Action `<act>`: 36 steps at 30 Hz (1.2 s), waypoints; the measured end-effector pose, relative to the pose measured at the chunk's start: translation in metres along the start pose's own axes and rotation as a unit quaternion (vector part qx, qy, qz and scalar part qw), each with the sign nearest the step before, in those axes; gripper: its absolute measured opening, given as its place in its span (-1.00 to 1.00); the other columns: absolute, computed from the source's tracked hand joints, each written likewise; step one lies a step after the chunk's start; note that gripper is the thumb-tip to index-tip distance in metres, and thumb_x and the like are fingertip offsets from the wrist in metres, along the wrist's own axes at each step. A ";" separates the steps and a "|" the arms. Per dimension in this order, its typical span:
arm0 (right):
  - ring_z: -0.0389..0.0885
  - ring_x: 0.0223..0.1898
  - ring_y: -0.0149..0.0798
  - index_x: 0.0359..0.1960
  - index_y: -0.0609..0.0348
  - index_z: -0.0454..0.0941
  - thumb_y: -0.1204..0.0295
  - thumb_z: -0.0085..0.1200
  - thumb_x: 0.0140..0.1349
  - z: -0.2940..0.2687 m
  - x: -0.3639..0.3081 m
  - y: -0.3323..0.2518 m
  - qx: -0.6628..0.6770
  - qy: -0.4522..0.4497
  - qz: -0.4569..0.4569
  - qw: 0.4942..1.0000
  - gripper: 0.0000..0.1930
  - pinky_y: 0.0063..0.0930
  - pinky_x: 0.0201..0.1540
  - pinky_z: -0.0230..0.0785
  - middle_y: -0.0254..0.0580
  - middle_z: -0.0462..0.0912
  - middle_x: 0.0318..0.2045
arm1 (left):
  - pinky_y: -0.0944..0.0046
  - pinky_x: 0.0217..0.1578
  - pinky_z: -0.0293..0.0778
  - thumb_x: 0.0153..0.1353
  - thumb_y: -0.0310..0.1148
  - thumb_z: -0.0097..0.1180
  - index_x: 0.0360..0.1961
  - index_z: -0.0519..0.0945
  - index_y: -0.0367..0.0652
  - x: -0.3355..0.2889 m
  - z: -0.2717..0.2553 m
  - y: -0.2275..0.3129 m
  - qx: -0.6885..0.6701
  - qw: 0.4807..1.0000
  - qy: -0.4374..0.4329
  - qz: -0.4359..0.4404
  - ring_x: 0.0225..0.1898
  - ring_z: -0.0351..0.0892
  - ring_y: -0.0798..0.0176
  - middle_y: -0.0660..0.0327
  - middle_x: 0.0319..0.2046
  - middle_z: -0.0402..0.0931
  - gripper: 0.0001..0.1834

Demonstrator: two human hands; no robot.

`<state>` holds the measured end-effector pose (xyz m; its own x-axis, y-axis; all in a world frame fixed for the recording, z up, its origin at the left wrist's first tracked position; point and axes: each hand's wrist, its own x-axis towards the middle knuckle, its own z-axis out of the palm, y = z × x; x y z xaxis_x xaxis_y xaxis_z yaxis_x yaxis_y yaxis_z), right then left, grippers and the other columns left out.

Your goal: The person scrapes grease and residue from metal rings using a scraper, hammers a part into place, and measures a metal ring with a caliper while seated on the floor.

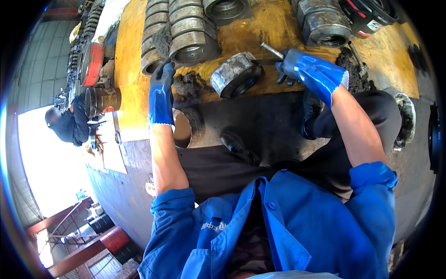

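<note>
My left hand [162, 76], in a blue and black glove, reaches to the near end of a row of ribbed metal cylinders [194, 35]. Its fingers are closed on the lower end of a grey fibrous wad [162, 41]. My right hand [292, 67], gloved alike, is closed around a metal rod [272, 50] whose end sticks out to the left. A dark flat piece [268, 61] shows between that hand and a thick metal ring nut [237, 74], which lies tilted on the yellow bench; whether the piece joins the rod is hidden.
Dark fibrous clumps [186, 85] lie beside the ring nut. Large threaded metal fittings [324, 23] and a black bucket [369, 17] stand at the far right. A round metal can [187, 127] is below the bench edge. A person [74, 122] works at the far left.
</note>
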<state>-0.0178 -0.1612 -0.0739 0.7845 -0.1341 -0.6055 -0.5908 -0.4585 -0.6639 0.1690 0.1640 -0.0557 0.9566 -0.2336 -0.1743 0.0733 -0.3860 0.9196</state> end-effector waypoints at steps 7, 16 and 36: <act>0.66 -0.52 -0.31 -0.07 0.29 0.52 0.31 -0.10 0.30 0.005 0.003 -0.002 0.029 0.012 0.012 0.999 -0.67 -0.36 -0.42 0.49 -0.17 0.72 -0.42 | 0.44 -0.18 0.37 0.21 -0.25 0.13 0.05 0.54 -0.26 -0.006 0.008 0.009 -0.026 0.998 0.026 0.045 -0.25 0.45 0.41 0.24 -0.19 0.56 -0.57; 0.60 -0.56 -0.35 -0.16 0.23 0.53 0.37 -0.06 0.24 -0.001 0.008 -0.006 0.042 -0.020 -0.028 0.999 -0.76 -0.43 -0.52 0.43 -0.12 0.68 -0.46 | 0.25 0.08 0.35 0.27 -0.16 0.06 0.17 0.39 -0.29 -0.005 0.004 0.009 0.028 0.998 -0.029 0.050 0.04 0.48 0.16 0.04 0.03 0.49 -0.46; 0.64 -0.40 -0.16 -0.18 -0.02 0.59 0.48 0.04 0.06 0.006 0.013 -0.010 -0.303 -0.023 -0.136 0.943 -0.74 -0.27 -0.31 0.47 -0.17 0.68 -0.41 | 0.38 -0.03 0.34 0.23 -0.22 0.07 0.09 0.50 -0.24 -0.013 0.001 -0.006 0.024 0.999 -0.008 0.027 -0.11 0.45 0.34 0.21 -0.13 0.54 -0.54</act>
<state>-0.0027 -0.1533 -0.0772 0.8741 0.0937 -0.4767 -0.1411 -0.8900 -0.4337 0.1561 0.1686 -0.0594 0.9543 -0.2688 -0.1309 0.0080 -0.4148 0.9099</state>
